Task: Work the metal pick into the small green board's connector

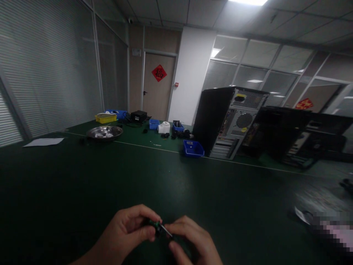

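Near the bottom centre of the head view, my left hand [129, 232] pinches a small green and black part [156, 225] between thumb and fingers. Close on its right, my right hand [191, 237] holds a thin tool with a metal shaft [166, 230] between thumb and index finger. The shaft slants up to the left, and its far end meets the small part. My right fingers and shadow hide the rear of the tool. Both hands are held over the dark green table [165, 180].
A blue tray [193, 148] sits beside an upright black computer case [220, 117]. More computer hardware [298, 136] lies right. Farther left are a metal bowl [104, 132], white paper [43, 142], a yellow bin [106, 118] and a white device [164, 127]. A plastic bag [322, 198] lies at right.
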`<move>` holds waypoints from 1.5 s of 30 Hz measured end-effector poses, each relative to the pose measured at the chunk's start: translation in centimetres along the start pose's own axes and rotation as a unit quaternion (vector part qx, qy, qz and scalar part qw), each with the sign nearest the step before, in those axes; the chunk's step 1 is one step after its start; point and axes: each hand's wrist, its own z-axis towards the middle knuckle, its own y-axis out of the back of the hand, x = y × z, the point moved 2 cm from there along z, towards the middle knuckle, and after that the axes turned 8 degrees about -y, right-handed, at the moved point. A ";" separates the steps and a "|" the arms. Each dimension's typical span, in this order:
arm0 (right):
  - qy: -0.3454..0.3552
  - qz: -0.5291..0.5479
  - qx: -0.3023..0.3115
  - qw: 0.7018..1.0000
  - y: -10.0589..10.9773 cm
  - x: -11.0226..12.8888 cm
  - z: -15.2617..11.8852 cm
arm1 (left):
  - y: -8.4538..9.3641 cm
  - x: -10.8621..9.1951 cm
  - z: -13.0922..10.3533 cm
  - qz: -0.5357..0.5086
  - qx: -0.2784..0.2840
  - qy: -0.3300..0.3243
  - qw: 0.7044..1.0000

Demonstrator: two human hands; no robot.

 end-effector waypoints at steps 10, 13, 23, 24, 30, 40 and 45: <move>-0.063 -0.020 -0.008 0.998 0.4 -0.3 -0.4 | -1.3 -2.3 -0.9 0.287 0.120 -0.015 0.950; -0.067 -0.019 -0.011 0.997 0.4 -0.3 -0.5 | -1.9 -2.9 -1.2 0.338 0.176 -0.043 0.923; -0.090 -0.014 -0.009 0.996 0.0 -0.1 -0.3 | -2.4 -3.1 -1.2 0.366 0.212 -0.097 0.901; -0.102 -0.010 -0.004 0.995 0.0 -0.2 -0.4 | -2.4 -3.1 -1.3 0.365 0.202 -0.097 0.904; -0.119 -0.049 0.042 0.991 -0.3 -0.5 -0.7 | -1.9 -2.1 -1.7 0.428 0.098 -0.101 0.893; -0.166 -0.079 0.109 0.977 -0.7 -0.3 -0.4 | -2.1 -2.2 -1.7 0.498 0.157 -0.087 0.848; -0.177 -0.077 0.091 0.977 -1.0 -0.6 -0.6 | -1.8 -1.5 -1.6 0.417 0.158 -0.056 0.893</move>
